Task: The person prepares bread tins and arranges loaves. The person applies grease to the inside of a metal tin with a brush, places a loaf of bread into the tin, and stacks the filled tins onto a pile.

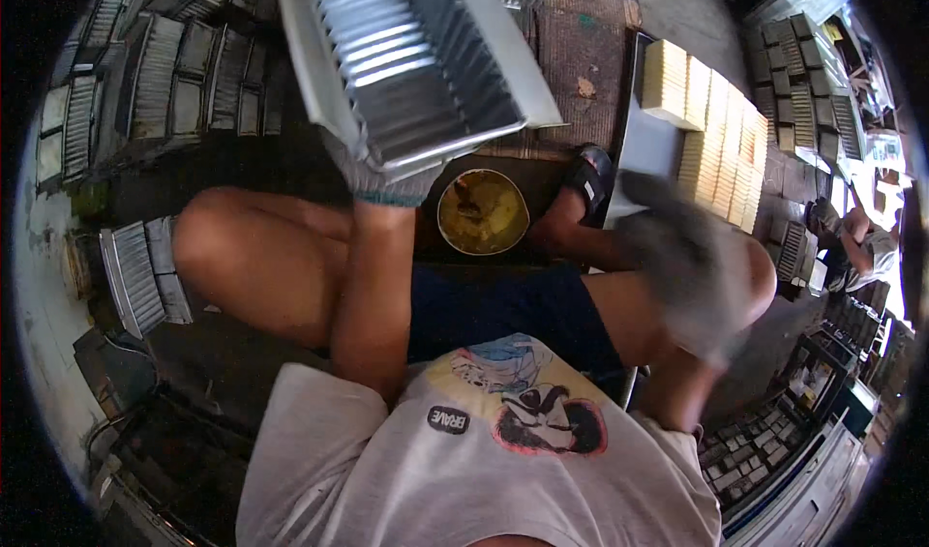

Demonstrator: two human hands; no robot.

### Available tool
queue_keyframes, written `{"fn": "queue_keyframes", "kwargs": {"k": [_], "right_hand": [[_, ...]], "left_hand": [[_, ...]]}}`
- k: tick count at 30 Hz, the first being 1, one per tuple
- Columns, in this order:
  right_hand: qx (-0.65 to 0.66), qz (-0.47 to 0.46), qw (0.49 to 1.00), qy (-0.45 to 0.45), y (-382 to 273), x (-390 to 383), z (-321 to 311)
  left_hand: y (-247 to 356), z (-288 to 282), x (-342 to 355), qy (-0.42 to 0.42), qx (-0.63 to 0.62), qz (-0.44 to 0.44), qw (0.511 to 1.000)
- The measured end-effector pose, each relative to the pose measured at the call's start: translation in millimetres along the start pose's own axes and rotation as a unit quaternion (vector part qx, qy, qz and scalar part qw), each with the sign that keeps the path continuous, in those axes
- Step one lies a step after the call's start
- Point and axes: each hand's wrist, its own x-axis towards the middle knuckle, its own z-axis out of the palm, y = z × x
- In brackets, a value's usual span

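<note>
**Gloved left hand holds a ribbed metal pan aloft**

The pan (406,73) is tilted above the person's left leg, its open side showing; its far end is cut off by the upper edge. The left hand (387,179), in a grey knit glove, grips it from beneath. Its fingers are hidden by the pan, so how far they are spread cannot be told.

The right hand (687,266), also gloved, is a smear of motion in front of the right knee. Whether it is open or closed, or holds anything, cannot be told.

Between the legs sits a round bowl (483,253) of yellowish stuff (495,220); a dark patch inside is too unclear to name. A sandal (588,177) is near it. Beyond lies brown cardboard (585,63), and right of that a tray (644,141) bearing rows of ribbed, pale-yellow blocks (716,141), partly covered by the blurred hand.

Stacked pans (155,73) fill the dim left side. Far right, another person (866,252) is small and indistinct.
</note>
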Motion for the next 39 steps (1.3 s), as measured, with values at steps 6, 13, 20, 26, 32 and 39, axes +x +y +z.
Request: {"fn": "queue_keyframes", "kwargs": {"k": [6, 13, 20, 26, 32, 39], "right_hand": [[-0.292, -0.140, 0.944, -0.061, 189, 123, 267], [-0.054, 0.004, 0.990, -0.134, 116, 92, 246], [-0.171, -0.040, 0.979, -0.107, 155, 89, 271], [0.020, 0.009, 0.999, -0.028, 87, 78, 129], [0.145, -0.218, 0.954, 0.146, -56, 20, -39], [-0.288, -0.406, 0.867, 0.017, -97, 72, -3]], "left_hand": [[-21, -8, -7, -0.010, -0.082, -0.038, 0.996], [-1, -27, -30, -0.005, -0.119, -0.007, 0.993], [-17, -21, -21, -0.017, -0.146, -0.022, 0.989], [9, -33, -28, -0.071, -0.176, -0.026, 0.981], [-41, -20, -9, -0.002, -0.216, -0.099, 0.971], [-55, -45, -29, -0.004, 0.087, -0.060, 0.994]]}}
